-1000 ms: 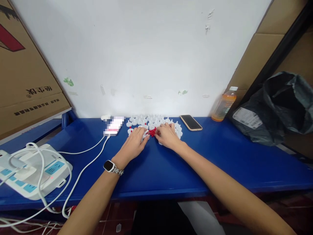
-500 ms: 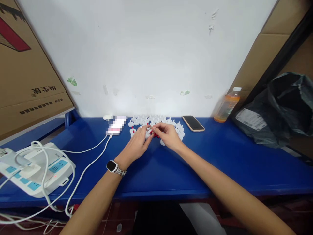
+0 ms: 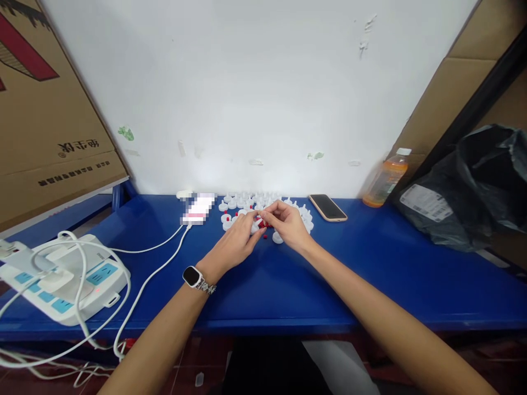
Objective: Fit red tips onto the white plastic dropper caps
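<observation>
Near the back of the blue table, my left hand [image 3: 236, 238] is closed round a white nozzle cap [image 3: 257, 225], its spout tilted up toward the right. My right hand [image 3: 291, 229] pinches close to that spout, thumb and forefinger together; whatever sits between those fingertips is too small and covered to make out. Small red tips [image 3: 265, 237] lie on the table below and between the hands. Left of them stand several white caps with red tips [image 3: 226, 224] on their spouts. Plain white nozzle caps [image 3: 304, 216] sit behind and to the right, partly hidden by my hands.
A phone [image 3: 328, 208] lies right of the caps, and a bottle of orange drink [image 3: 386, 178] stands by the wall. A lit, blurred screen [image 3: 199, 208] is at left with a cable. A power strip [image 3: 66, 280] with looping cables takes the left edge; a black plastic bag [image 3: 465, 186] is at right.
The view has shifted slightly. The cap in my left hand now shows its tilted spout, and my right fingers have lifted a little off it. A loose red tip shows below the hands.
</observation>
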`<action>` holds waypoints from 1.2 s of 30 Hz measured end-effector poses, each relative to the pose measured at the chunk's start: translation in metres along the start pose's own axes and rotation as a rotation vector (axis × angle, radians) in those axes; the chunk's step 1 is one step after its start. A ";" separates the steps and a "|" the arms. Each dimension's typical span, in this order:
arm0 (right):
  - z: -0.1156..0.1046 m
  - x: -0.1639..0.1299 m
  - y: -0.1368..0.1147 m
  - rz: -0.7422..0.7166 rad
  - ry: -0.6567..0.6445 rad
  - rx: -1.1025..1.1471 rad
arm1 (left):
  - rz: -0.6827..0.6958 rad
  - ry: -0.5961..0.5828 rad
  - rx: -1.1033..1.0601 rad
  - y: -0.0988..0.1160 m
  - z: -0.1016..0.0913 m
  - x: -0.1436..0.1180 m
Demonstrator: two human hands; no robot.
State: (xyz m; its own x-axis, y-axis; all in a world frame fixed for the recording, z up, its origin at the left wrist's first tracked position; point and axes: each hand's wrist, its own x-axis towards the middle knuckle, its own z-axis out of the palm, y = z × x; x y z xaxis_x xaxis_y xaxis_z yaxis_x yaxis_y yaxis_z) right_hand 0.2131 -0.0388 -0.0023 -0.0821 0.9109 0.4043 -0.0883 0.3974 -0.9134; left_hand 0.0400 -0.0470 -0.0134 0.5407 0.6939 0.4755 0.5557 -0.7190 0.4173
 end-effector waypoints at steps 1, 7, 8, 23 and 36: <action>0.000 0.000 0.000 -0.003 0.013 0.002 | 0.008 0.002 -0.009 0.001 0.000 0.000; 0.004 -0.004 -0.002 -0.023 0.010 -0.012 | 0.015 0.021 -0.062 -0.002 0.006 0.001; 0.005 -0.005 -0.002 -0.041 0.019 -0.025 | 0.014 0.029 -0.070 -0.004 0.007 0.000; -0.051 -0.015 -0.013 -0.251 0.236 -0.345 | -0.051 0.074 0.094 0.012 0.014 0.004; -0.056 -0.035 -0.003 -0.124 0.017 -0.425 | 0.004 -0.068 0.117 0.000 0.012 0.021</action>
State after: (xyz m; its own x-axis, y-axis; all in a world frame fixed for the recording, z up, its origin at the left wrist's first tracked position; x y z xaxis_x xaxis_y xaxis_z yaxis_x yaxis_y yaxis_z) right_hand 0.2717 -0.0659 -0.0163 -0.0796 0.8536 0.5148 0.3203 0.5110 -0.7977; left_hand 0.0594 -0.0317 -0.0129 0.5825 0.6948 0.4218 0.6212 -0.7152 0.3203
